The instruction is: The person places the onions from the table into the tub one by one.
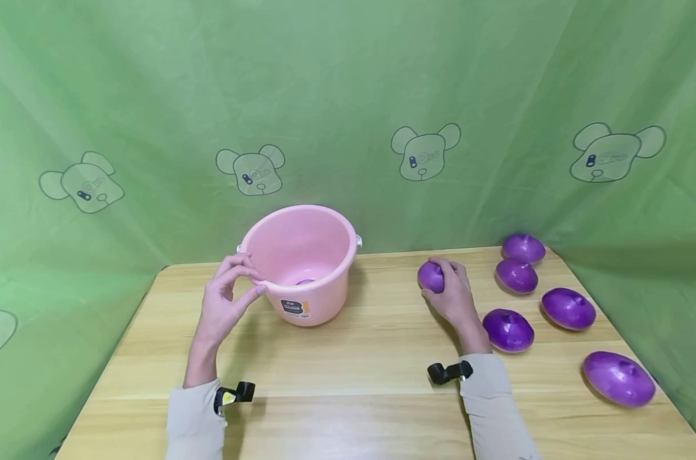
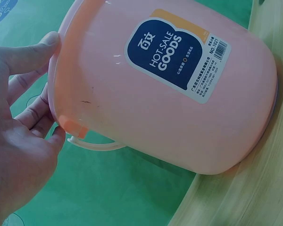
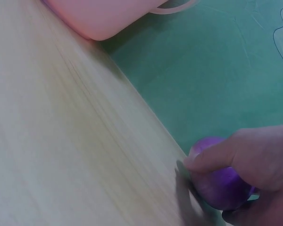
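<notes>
A pink bucket (image 1: 339,291) stands upright near the table's back edge; its printed label (image 2: 174,61) faces the left wrist camera. My left hand (image 1: 224,300) pinches the bucket's near left rim between thumb and fingers. To the bucket's right, my right hand (image 1: 454,294) grips a purple onion (image 1: 430,276), thumb on one side and fingers on the other. In the right wrist view the held onion (image 3: 221,188) is close to the tabletop; whether it touches is hard to tell. A bit of something purple (image 1: 305,282) shows at the bucket's bottom, mostly hidden by the rim.
Several more purple onions (image 1: 568,308) lie spread over the right side of the wooden table (image 1: 336,409), one (image 1: 508,330) close beside my right wrist. A green curtain (image 1: 336,83) with bear-head drawings hangs behind and at both sides.
</notes>
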Demonstrator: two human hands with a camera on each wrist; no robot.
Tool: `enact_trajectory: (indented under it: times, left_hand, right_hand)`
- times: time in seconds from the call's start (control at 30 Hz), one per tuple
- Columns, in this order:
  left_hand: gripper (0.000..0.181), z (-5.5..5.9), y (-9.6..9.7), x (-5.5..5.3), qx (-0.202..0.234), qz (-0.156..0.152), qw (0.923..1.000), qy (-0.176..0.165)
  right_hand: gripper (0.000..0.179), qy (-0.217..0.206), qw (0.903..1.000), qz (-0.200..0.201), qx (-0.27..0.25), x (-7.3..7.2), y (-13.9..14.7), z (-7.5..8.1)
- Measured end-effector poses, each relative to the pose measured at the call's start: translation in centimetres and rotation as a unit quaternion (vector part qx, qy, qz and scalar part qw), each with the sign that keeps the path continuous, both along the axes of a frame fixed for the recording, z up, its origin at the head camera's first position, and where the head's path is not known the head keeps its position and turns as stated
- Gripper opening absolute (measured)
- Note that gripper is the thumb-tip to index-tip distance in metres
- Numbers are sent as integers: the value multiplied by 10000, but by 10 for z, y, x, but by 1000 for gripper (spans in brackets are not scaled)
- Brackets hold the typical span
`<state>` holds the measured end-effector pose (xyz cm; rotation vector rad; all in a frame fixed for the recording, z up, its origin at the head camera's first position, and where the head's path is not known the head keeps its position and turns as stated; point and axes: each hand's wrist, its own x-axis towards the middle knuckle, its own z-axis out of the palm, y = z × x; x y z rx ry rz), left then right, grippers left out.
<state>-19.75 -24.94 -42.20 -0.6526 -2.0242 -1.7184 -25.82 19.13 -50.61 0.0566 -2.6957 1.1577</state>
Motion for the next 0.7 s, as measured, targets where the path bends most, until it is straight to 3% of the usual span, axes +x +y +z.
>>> enact_trajectory:
  times: [0.7]
  left_hand:
    - [18,1,2,1,5,16,10000,-6]
  right_hand:
    - [77,-136,9999,-81,-51,4,2,11]
